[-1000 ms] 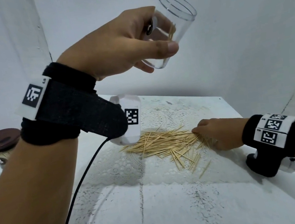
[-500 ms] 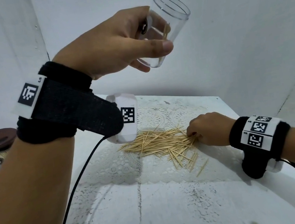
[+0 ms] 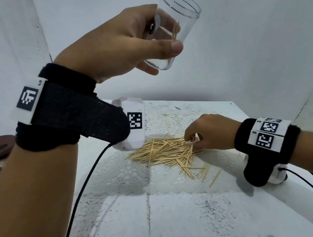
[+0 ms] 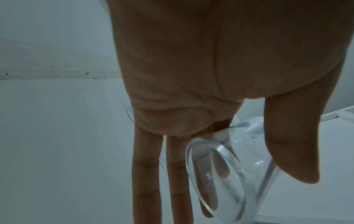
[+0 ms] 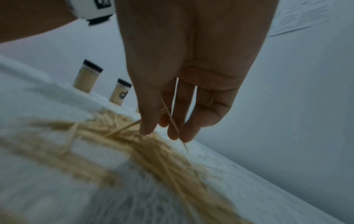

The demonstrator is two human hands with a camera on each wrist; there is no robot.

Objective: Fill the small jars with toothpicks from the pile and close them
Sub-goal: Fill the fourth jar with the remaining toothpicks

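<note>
Pinching a few toothpicks [image 5: 168, 115] with my right hand [image 3: 208, 132] at the pile [image 3: 165, 152] on the table [image 3: 190, 226]; left hand [image 3: 118, 46] grips the clear jar [image 3: 175, 26] aloft, tilted, some toothpicks inside; since a second ago, right fingers went from flat on the pile to a pinch.

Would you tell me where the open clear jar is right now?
In the head view, the clear jar is held tilted in the left hand, raised above the toothpick pile.
</note>
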